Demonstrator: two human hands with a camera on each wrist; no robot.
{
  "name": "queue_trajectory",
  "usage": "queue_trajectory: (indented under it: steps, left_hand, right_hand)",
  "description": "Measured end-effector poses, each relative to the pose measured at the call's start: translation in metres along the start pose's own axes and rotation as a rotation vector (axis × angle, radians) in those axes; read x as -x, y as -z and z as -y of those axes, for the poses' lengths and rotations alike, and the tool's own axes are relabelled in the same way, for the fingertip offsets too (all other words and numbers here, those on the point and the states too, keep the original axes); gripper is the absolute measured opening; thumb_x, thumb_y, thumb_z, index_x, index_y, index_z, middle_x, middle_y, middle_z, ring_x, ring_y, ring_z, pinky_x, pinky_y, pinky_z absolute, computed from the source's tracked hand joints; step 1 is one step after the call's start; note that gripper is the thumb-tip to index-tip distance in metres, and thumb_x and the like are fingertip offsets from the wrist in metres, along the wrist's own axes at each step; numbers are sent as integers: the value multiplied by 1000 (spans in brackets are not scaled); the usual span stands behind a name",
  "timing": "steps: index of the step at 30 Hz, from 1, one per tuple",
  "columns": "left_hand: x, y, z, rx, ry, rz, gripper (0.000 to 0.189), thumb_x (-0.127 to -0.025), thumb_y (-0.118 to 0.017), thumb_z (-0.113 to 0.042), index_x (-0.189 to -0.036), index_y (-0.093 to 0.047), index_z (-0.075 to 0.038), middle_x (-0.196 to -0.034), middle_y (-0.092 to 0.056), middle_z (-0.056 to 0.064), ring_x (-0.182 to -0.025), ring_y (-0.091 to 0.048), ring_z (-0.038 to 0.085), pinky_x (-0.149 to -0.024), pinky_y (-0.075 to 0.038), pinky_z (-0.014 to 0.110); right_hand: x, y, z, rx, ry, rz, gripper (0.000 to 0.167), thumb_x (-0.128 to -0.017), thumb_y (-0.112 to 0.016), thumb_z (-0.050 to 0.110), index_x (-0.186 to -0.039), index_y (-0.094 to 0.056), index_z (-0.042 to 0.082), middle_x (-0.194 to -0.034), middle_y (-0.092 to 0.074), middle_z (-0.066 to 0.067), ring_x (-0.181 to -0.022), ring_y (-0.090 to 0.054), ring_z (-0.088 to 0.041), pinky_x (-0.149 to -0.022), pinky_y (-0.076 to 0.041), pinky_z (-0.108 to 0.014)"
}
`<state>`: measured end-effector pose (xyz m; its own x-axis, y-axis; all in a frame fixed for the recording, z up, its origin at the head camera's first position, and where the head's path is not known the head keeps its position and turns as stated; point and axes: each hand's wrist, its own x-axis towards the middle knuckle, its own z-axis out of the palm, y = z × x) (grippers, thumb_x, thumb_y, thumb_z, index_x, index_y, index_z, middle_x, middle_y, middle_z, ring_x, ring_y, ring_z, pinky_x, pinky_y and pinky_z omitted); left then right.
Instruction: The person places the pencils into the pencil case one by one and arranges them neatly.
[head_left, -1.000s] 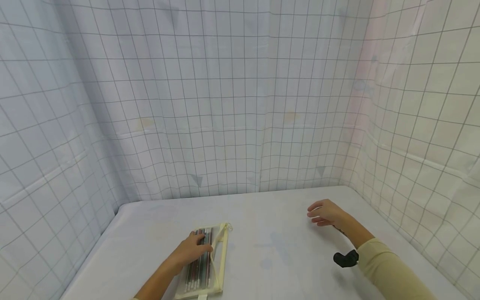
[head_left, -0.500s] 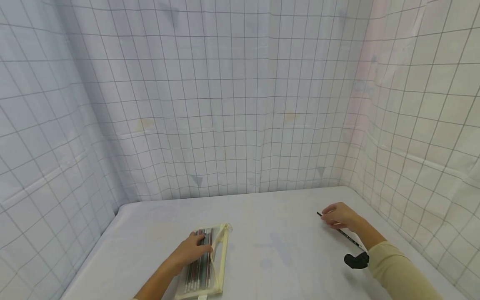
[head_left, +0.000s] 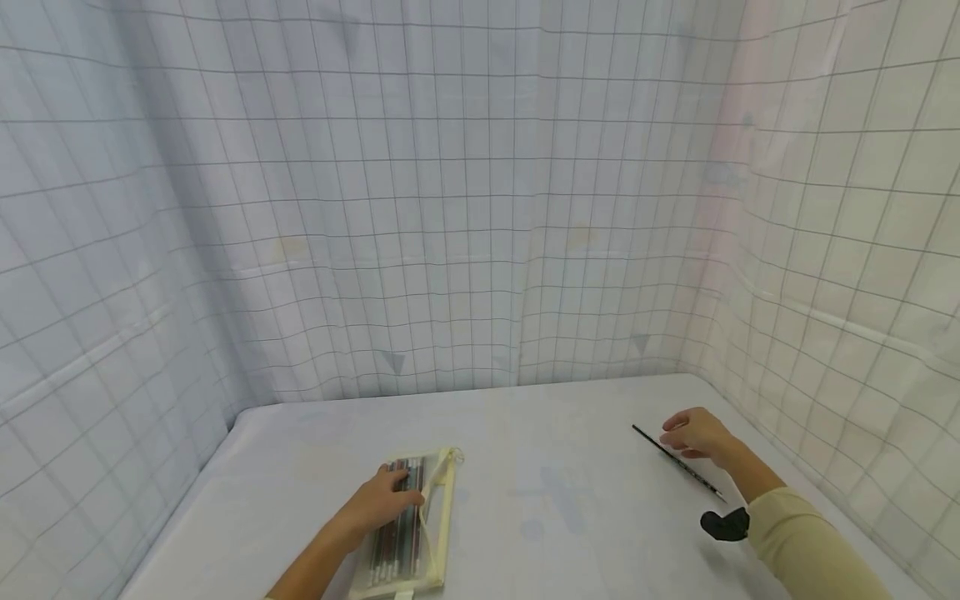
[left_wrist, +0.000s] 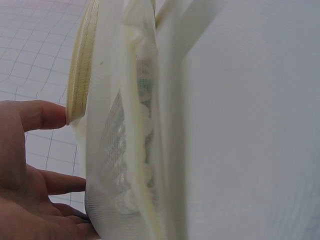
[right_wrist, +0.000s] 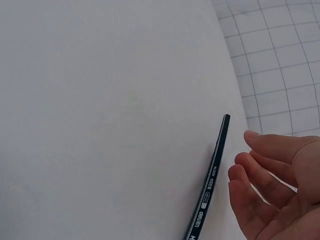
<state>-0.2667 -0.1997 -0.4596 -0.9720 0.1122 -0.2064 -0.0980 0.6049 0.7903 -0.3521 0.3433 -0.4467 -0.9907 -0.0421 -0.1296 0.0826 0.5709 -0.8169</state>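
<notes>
In the head view my left hand rests on a see-through pencil case with pale yellow edging, which lies on the table at the near left. Several pencils show through its clear side. The left wrist view has my thumb touching the yellow zip and my fingertips on the clear plastic. A dark pencil lies slantwise on the table to the right. Beside it hovers my right hand, fingers loosely bent and holding nothing. White lettering shows along the pencil's barrel in the right wrist view.
A white cloth covers the table. Gridded white curtains stand behind it and along both sides. A black strap-like piece sticks out by my right sleeve.
My right hand has moved right and come away from the dark pencil, which now lies in plain sight on the table. The left hand stays put on the pencil case.
</notes>
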Motion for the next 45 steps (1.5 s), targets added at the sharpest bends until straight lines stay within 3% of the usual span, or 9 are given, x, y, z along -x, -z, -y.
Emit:
queue_trajectory:
  steps: [5,8,13,19,25,37,45]
  left_hand:
    - [0,0,1,-12,6,-3,81,-92,-71,-36,-151,-41,10,-161,-8,43,-142,-18,66,-107,-27,76]
    - [0,-1,2,-24,8,-5,81,-92,-71,-37,-151,-41,10,-161,-9,43,-142,-18,66,-107,-27,76]
    - [-2,-1,3,-14,8,-7,82,-91,-72,-37,-152,-41,9,-161,-9,42,-142,-18,66,-107,-27,76]
    - [-2,0,4,-12,11,-2,82,-92,-72,-38,-152,-41,9,-161,-8,42,-142,-17,66,-107,-26,76]
    - [0,0,0,-1,12,-3,81,-92,-71,-36,-152,-40,10,-161,-7,42,-142,-16,66,-107,-26,76]
    - [-1,1,0,-1,0,-10,81,-92,-71,-35,-152,-41,10,-161,-8,43,-142,-16,66,-107,-25,77]
    - [-2,1,1,-2,0,-10,81,-92,-72,-35,-151,-41,10,-161,-8,42,-142,-17,66,-107,-26,77]
  right_hand:
    - [0,-2,-17,46,8,7,40,-89,-79,5,-120,-63,-14,-99,-71,-9,-83,-65,-19,-69,-58,-34]
    - [-3,-5,-24,126,44,-10,35,-85,-81,2,-114,-67,-11,-98,-71,-8,-82,-64,-18,-68,-57,-33]
    - [-6,-8,-21,259,102,-35,21,-83,-77,-4,-103,-71,-6,-90,-67,-6,-82,-61,-21,-69,-54,-36]
    - [-6,-10,-14,277,89,-26,18,-84,-73,-5,-102,-70,-6,-90,-66,-8,-80,-62,-22,-66,-55,-37]
    - [-7,-8,-16,179,38,-29,23,-86,-71,-3,-108,-70,-9,-94,-67,-11,-79,-63,-21,-65,-56,-36]
    - [-7,-14,-6,-227,-64,13,33,-93,-70,-2,-122,-63,-17,-103,-69,-14,-84,-67,-18,-73,-59,-32]
    - [-7,-28,6,-355,-96,55,37,-94,-69,-4,-127,-60,-18,-104,-70,-14,-87,-67,-19,-72,-58,-29]
